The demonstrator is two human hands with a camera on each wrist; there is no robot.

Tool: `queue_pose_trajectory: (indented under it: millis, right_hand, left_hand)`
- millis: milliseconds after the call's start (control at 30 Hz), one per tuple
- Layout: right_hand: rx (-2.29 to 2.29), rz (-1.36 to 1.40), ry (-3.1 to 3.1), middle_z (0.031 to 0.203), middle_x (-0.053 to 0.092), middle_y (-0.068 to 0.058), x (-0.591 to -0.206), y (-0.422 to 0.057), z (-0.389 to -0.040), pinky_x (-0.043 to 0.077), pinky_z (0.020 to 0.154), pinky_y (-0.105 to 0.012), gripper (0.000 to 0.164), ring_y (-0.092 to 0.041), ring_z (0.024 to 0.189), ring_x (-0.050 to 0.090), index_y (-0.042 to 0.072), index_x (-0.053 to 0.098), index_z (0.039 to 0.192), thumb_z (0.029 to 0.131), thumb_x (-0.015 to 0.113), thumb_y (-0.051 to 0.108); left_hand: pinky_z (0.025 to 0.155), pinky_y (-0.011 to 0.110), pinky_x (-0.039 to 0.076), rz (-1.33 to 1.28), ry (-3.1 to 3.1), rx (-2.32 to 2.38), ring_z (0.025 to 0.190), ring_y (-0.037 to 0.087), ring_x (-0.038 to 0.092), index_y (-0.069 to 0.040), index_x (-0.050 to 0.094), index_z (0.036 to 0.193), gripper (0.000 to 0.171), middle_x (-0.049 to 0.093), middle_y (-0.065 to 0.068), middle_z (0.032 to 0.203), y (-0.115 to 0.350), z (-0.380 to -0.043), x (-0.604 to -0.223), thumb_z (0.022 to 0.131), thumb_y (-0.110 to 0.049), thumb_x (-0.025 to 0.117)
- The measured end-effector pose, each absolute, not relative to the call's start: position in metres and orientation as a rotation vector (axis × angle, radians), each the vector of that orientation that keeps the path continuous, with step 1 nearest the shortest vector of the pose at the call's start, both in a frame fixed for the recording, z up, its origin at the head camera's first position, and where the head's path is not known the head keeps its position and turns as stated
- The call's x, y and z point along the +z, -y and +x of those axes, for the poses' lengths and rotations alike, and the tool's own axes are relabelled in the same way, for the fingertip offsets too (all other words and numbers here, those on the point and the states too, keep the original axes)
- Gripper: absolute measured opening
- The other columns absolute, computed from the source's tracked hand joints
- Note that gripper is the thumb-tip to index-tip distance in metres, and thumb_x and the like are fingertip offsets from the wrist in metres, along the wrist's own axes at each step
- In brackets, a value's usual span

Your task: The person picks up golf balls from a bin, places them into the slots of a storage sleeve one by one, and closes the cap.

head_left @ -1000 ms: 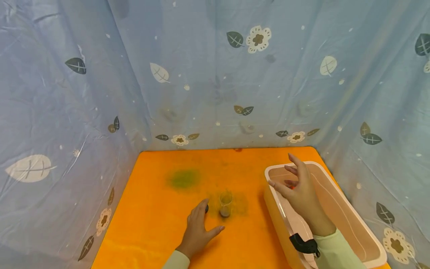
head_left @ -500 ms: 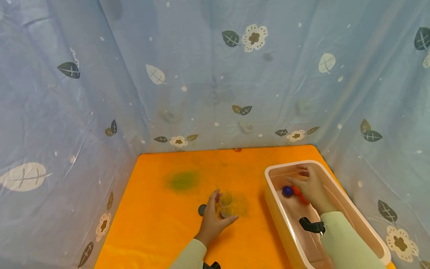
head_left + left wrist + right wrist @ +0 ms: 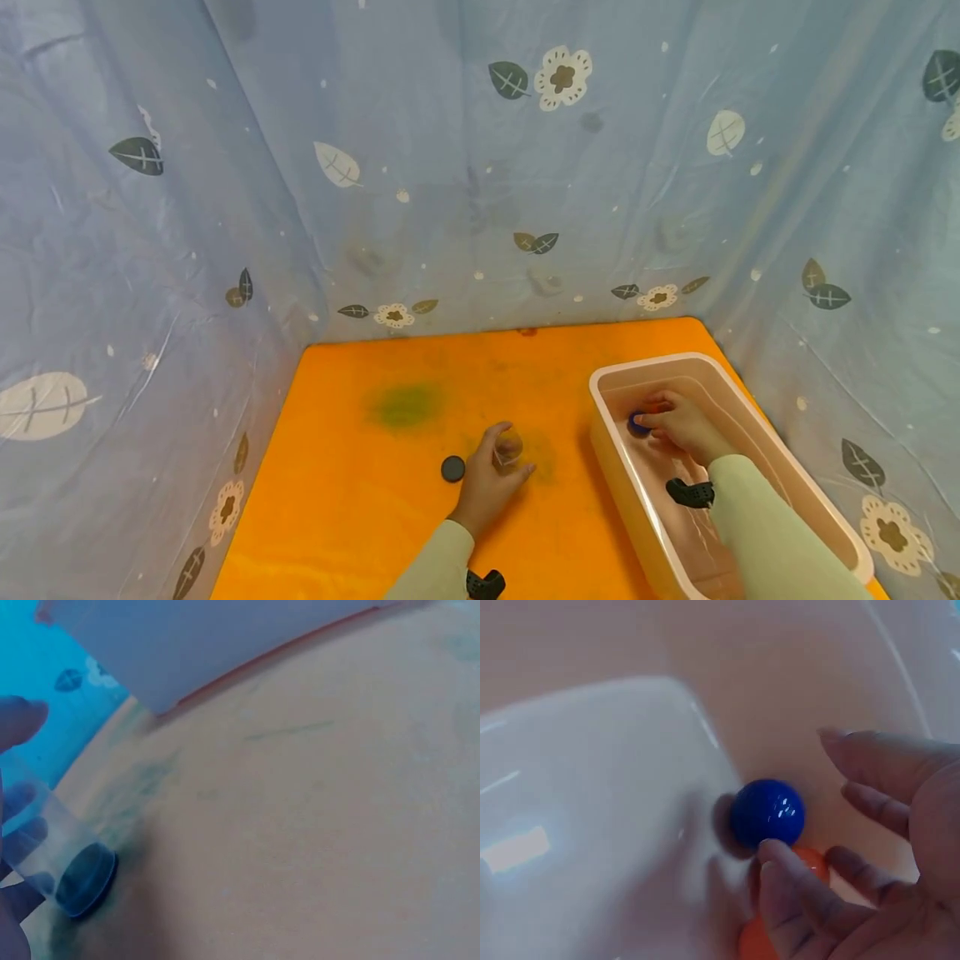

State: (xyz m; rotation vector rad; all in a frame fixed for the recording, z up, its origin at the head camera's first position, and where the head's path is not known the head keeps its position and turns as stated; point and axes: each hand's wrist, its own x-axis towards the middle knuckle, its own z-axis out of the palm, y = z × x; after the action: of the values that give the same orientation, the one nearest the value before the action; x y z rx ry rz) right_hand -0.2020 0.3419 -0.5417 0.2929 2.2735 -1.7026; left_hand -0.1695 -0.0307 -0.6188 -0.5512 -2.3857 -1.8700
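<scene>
A clear cup (image 3: 508,448) with a dark base (image 3: 87,881) stands on the orange table in the crook of my left hand (image 3: 486,492). Its fingers curl behind the cup and show through the clear wall; the thumb lies along the near right side, its tip off the wall. Inside the pale pink tub, my right hand (image 3: 686,429) reaches down with fingers spread over a glossy blue ball (image 3: 768,814). The thumb tip overlaps that ball's lower edge. Two orange balls lie beside it, one orange ball (image 3: 757,941) partly hidden behind the thumb.
A black round disc (image 3: 453,468) lies flat on the orange table (image 3: 337,500), left of the left hand. The tub's raised rim (image 3: 637,483) stands between the two hands. A blue patterned curtain (image 3: 450,167) encloses the table at the back and sides.
My left hand has moved right, past the black disc, and come round the clear cup. The right hand has lowered into the tub from above its rim, down to the blue ball.
</scene>
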Motion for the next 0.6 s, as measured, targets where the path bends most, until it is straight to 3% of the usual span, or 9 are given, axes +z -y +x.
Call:
queue_pose_trajectory:
  millis: [133,367,600]
  right_hand:
    - [-1.683,0.139,-2.289,0.117,0.063,-0.022,-0.552,-0.339,-0.206,0.058,0.069,-0.037,0.053,-0.031,0.077,0.062,-0.016,0.049,0.143,0.101,0.075,0.003]
    - [-1.481,-0.169,-2.503,0.117,0.062,-0.028,-0.568,-0.337,-0.210,0.056,0.083,-0.033,0.042,-0.037,0.100,0.062,-0.014,0.059,0.125,0.088,0.078,-0.008]
    - [-1.489,-0.126,-2.524,0.108,0.060,-0.026,-0.570,-0.332,-0.212,0.056,0.076,-0.036,0.035,-0.037,0.093,0.058,-0.013,0.057,0.119,0.086,0.068,-0.020]
  left_hand:
    - [0.089,0.031,0.059,-0.579,2.371,-1.838,0.091,0.014,0.066,-0.026,0.056,0.151,0.065,0.066,-0.003,0.112,0.031,-0.169,-0.615,0.095,-0.016,0.087]
    - [0.087,0.031,0.060,-0.693,2.372,-1.844,0.088,0.012,0.063,-0.023,0.058,0.150,0.059,0.059,-0.003,0.104,0.031,-0.164,-0.599,0.098,-0.013,0.084]
    - [0.086,0.030,0.060,-0.791,2.466,-1.789,0.074,0.008,0.057,-0.025,0.062,0.139,0.054,0.053,-0.007,0.088,0.030,-0.158,-0.588,0.093,-0.002,0.077]
